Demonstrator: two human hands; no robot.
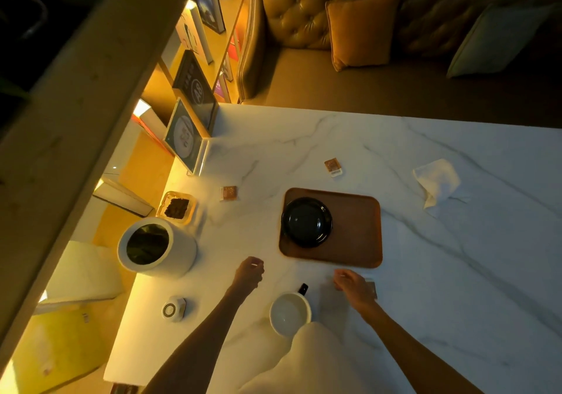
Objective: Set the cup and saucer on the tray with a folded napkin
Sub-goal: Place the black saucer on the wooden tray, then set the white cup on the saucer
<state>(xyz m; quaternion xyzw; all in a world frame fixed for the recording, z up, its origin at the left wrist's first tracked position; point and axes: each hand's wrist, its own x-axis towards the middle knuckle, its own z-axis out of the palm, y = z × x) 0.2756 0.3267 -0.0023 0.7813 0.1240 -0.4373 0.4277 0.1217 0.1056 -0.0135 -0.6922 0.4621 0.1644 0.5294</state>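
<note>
Dark framed placard (194, 88) on shelf shows large white characters, possibly "A8"; other print too blurred.

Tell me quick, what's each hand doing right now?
Left hand: loosely curled above the table, holding nothing.
Right hand: resting beside the cup, empty as far as visible.

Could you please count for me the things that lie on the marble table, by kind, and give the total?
Tray: 1
Saucer: 1
Cup: 1
Napkin: 1
Small brown packets: 2
White canister: 1
Small dish of dark pieces: 1
Small round device: 1
Acrylic sign stand: 1
Total: 10
</note>
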